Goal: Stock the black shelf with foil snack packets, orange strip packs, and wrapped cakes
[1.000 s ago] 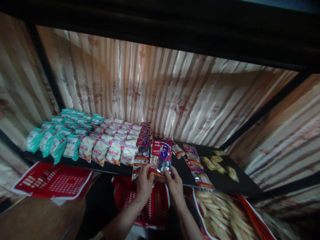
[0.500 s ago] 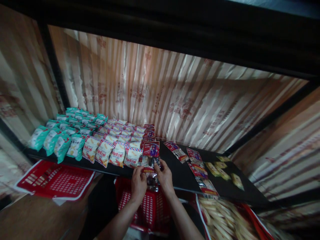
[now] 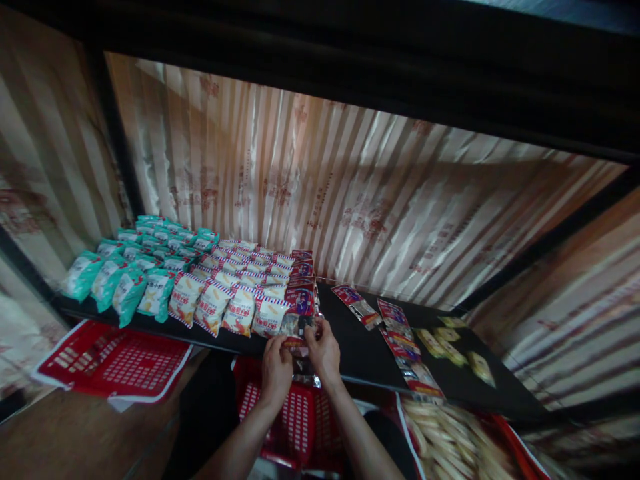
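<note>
The left hand and right hand pinch a red packet on the shelf, its print unreadable.

Btwn left hand & right hand: dark-red pkt, blue-purple print. Far L of left hand: teal pkts; nearer: white pkts, red-blue striped tops. R of right hand: red pkts, then yellow pkts. Under hands: black shelf, red grid basket. Behind: cream-brown striped cloth.

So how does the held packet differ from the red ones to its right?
The held packet is pinched by the left hand and right hand; the loose packets lie untouched. The held packet sits against the packed rows; the loose packets lie apart. Both have red tops.
</note>
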Demonstrator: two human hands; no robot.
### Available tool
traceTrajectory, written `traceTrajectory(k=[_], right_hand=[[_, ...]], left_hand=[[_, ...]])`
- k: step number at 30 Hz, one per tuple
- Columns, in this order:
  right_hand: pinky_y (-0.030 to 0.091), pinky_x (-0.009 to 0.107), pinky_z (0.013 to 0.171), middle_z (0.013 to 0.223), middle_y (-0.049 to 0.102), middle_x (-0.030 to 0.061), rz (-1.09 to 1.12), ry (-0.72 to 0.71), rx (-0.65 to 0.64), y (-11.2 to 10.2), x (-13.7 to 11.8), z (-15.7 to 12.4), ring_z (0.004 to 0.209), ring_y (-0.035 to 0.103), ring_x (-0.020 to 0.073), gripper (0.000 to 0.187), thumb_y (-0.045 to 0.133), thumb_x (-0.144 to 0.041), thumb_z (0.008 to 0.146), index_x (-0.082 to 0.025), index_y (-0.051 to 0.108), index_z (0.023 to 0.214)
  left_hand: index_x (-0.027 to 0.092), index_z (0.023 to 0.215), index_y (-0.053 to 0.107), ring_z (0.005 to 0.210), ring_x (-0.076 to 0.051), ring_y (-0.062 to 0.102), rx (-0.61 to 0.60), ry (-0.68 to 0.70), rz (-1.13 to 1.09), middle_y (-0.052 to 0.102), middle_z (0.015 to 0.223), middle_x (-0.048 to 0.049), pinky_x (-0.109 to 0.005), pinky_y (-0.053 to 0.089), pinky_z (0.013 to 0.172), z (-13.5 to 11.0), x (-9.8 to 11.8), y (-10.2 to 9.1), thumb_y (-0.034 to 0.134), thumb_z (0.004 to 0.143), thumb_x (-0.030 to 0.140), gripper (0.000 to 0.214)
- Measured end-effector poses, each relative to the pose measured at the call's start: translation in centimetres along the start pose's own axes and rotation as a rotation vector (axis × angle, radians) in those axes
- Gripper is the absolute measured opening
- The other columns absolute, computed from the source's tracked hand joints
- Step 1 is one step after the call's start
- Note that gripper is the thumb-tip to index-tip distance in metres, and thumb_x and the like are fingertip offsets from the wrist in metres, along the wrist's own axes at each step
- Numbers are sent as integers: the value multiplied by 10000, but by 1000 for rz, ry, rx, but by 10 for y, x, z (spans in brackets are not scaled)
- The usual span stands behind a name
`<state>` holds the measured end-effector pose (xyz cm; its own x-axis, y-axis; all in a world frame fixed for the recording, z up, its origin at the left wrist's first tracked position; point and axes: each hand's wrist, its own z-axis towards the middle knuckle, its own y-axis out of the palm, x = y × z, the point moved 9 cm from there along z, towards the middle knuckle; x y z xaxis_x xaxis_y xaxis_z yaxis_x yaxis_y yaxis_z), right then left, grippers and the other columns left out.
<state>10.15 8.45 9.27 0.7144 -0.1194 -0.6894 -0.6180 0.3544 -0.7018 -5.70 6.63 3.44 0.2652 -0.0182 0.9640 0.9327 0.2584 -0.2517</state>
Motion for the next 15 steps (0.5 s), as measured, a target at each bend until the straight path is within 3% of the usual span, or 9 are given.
traceTrajectory(k=[8, 15], right_hand=[[405, 256, 594, 734, 654, 3, -44, 9, 10, -2, -1, 2, 662, 620, 175, 335, 439, -391, 782, -212, 549, 1043], [406, 263, 594, 747, 659, 9, -88, -20, -6, 2, -9, 0, 684, 636, 190, 425, 422, -398, 811, -210, 466, 1190]], left_hand=[[140, 1013, 613, 1082, -179, 542, 9, -3, 14, 606, 1108, -97, -336, 387, 999, 0, -3, 2, 384, 717, 62, 382], [168, 1029, 622, 1108, -206, 518, -7, 1, 84, 612, 1126, -84, -369, 374, 1009, 2, -4, 3, 419, 693, 68, 405]])
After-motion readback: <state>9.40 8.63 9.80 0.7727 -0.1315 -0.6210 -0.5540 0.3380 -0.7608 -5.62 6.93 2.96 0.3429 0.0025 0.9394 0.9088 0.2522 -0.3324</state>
